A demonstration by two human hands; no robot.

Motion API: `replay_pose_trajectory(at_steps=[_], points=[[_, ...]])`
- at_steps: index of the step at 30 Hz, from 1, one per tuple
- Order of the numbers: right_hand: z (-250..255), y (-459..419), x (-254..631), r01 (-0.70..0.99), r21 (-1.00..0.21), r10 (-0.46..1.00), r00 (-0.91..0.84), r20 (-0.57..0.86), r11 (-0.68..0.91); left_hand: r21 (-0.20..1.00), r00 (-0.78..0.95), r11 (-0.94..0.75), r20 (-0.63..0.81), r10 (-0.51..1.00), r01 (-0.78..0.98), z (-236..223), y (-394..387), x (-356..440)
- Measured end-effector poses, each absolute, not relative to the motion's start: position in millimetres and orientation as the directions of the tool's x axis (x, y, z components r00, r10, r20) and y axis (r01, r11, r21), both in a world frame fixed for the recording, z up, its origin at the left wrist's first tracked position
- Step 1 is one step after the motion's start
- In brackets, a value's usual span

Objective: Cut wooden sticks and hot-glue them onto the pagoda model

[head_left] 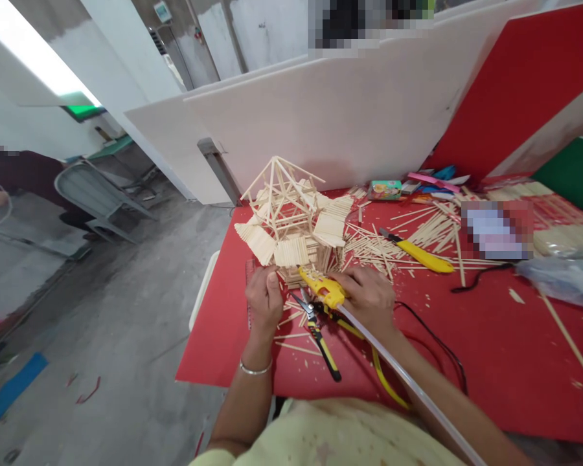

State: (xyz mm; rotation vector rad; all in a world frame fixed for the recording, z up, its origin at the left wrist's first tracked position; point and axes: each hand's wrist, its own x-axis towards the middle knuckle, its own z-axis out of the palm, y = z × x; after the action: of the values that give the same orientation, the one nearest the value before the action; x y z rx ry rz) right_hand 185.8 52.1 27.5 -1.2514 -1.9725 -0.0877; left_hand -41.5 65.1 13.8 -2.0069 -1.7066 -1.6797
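A pagoda-like model (291, 249) built of thin wooden sticks stands on the red table, with an open frame of sticks rising to a point on top. My right hand (369, 294) is wrapped round a yellow hot glue gun (326, 290), its nozzle close to the model's front. A long clear glue stick (408, 375) runs out of the gun's back. At the model's front left corner, my left hand (265, 299) is closed with the thumb upward; what its fingers hold is hidden. Between my hands lie snips (320, 336) with black and yellow handles.
Loose sticks (427, 236) are heaped right of the model, with a yellow-handled cutter (422, 255) among them. Plastic-bagged stick bundles (558, 223) lie farther right. A black cord (437, 333) crosses the red table (490, 362). White boards (330, 123) stand behind. At left, a person sits on a chair (94, 194).
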Motion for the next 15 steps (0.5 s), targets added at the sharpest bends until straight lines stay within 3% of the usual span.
replay_pose_trajectory(at_steps=[15], points=[[34, 59, 171, 0.719, -0.436, 0.760, -0.198, 0.619, 0.542, 0.554, -0.146, -0.410, 0.704, 0.695, 0.724, 12, 65, -42]])
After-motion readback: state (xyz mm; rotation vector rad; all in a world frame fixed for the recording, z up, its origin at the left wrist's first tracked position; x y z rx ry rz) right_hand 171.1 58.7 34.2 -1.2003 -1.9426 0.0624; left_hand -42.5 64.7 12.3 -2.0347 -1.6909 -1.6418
